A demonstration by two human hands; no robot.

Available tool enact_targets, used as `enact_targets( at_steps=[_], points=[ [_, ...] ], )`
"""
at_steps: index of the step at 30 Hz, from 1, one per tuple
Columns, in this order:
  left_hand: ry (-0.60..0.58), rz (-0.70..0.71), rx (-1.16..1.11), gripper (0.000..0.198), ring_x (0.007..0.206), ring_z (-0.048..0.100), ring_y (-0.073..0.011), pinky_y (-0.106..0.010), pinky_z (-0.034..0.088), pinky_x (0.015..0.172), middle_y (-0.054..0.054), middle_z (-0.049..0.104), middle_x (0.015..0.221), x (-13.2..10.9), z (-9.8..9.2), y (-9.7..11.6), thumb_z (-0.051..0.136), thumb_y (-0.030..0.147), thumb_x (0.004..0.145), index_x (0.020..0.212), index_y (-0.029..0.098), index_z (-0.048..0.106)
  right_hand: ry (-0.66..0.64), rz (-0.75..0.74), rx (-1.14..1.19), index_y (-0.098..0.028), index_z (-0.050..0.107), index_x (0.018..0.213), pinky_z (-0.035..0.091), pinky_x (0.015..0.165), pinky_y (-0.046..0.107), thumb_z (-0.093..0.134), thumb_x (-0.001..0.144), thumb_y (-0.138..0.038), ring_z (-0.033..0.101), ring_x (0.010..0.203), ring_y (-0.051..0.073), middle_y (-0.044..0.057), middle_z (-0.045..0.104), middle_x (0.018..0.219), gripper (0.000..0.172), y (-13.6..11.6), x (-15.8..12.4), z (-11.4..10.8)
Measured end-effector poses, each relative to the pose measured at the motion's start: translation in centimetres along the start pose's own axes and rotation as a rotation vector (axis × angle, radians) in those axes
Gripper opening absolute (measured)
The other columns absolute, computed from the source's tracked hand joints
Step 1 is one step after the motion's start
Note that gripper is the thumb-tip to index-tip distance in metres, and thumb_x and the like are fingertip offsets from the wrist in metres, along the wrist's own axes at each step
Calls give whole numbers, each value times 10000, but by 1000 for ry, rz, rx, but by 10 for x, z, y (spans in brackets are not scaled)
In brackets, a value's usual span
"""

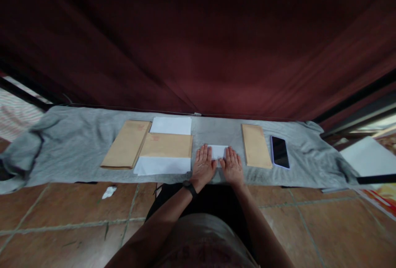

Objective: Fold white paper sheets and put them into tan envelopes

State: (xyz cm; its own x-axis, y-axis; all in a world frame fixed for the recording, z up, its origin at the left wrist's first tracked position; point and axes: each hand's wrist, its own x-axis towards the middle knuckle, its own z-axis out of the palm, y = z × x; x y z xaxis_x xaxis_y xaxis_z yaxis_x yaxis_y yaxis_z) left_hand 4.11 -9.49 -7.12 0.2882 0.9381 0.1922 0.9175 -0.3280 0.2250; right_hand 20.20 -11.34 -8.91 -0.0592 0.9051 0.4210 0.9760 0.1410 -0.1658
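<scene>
A small folded sheet of white paper lies on the grey cloth in front of me. My left hand presses flat on its left side, fingers stretched out. On its right side rests my right hand, also flat with the fingers extended. The two thumbs come close together at the paper's near edge. Left of my hands, a brown envelope lies across a stack of white sheets. To the right is another brown envelope.
A pile of brown envelopes lies at the left on the grey cloth. A phone with a purple case lies at the right. Behind the narrow table hangs a dark red curtain. Crumpled white paper is on the tiled floor.
</scene>
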Motion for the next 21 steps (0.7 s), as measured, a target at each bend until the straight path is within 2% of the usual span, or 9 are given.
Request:
enact_targets(
  at_steps=[4,8,14,18,21],
  points=[
    [-6,6,23,698,1515,262,-314,-510,224,1230,-205,278,1629,-3,-2,-1,426,408,978,1554,45,270,18,9,-28,-95,272,1580,296,1162,511,344,1046,-428,432,1415,309,209,449,1539,634,5,-6,-3],
    [19,25,27,701,1516,262,-309,-536,215,1229,-199,309,1618,-9,-5,-4,430,413,976,1563,70,259,21,17,-42,-103,278,1581,298,1162,504,340,1042,-434,440,1407,310,199,460,1534,635,9,-10,-6],
    [-20,99,48,654,1520,254,-292,-516,218,1237,-196,338,1605,-22,-17,-8,430,424,994,1535,71,328,26,13,-56,-99,300,1572,303,1159,503,341,1047,-439,442,1408,315,202,475,1522,627,11,-13,-6],
    [-100,138,97,588,1495,309,-321,-535,297,1196,-239,397,1560,-21,-21,-7,438,361,998,1483,32,396,28,9,-68,-82,334,1555,305,1157,498,354,1048,-439,446,1406,316,208,482,1515,620,11,-13,-5],
    [-173,143,121,522,1459,377,-337,-547,368,1149,-267,441,1520,-16,-20,-5,458,249,975,1445,22,441,31,12,-62,-87,344,1552,306,1160,495,358,1047,-442,449,1405,313,206,484,1514,618,11,-13,-6]
  ],
)
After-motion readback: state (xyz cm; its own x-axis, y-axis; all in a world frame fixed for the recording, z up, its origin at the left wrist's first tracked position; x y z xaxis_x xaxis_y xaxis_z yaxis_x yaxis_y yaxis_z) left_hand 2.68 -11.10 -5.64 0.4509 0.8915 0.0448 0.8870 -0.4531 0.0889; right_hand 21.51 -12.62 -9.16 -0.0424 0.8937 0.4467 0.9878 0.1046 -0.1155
